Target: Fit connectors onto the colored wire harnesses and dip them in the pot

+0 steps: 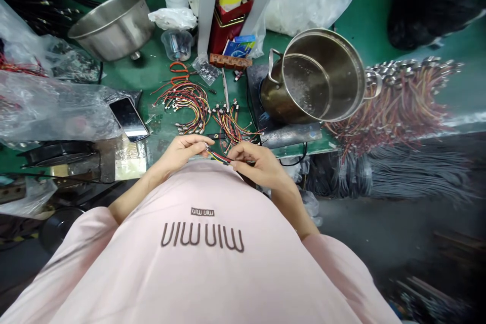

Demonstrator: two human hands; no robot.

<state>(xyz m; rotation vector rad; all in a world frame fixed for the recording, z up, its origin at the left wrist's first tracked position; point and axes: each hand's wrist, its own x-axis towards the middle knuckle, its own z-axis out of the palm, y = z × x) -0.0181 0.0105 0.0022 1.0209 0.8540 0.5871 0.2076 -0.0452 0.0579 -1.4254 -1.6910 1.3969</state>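
A big pot (315, 76) blocks the right, and a phone (129, 119) and plastic bags (49, 106) block the left. Reaching straight ahead passes over low wires (186, 104).

- green desk (154, 73);
- stainless steel bowl (112, 25);
- clear plastic cup (176, 44);
- smartphone (128, 119) lying face up;
- colored wire harnesses (186, 104) in loose bunches;
- crumpled plastic bags (49, 106)

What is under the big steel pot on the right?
The pot stands on a dark flat base, perhaps a hot plate, with a metal strip in front. The pot covers the middle of the base, so that part cannot be seen.
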